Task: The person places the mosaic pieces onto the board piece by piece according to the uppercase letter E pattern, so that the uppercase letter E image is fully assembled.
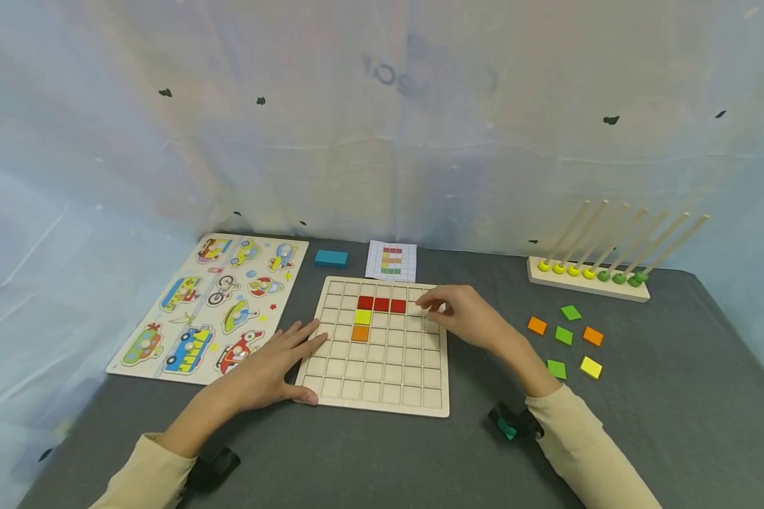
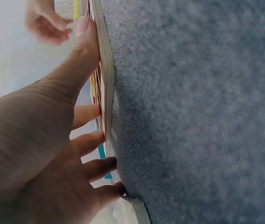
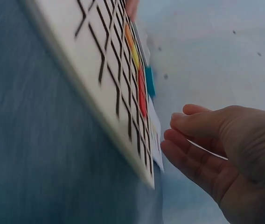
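Cream sleeves (image 1: 595,452) nearest me, left hand (image 1: 276,364) spread along grid board (image 1: 375,390) left edge, right hand (image 1: 463,312) loosely curled by its far right corner, no tile seen pinched; five tiles (image 1: 382,305) seated, six loose tiles (image 1: 563,335) on surface (image 1: 356,459), probably left to place

Sq. wooden grid board (image 1: 372,371) lies flat on dark bench (image 1: 382,466), L. hand (image 1: 274,364) spread at its left edge, R. hand (image 1: 461,311) near its upper rt. corner. Three red tiles (image 1: 381,305) sit in a row; yellow tile (image 1: 362,317) under leftmost red, orange tile (image 1: 359,333) directly below.
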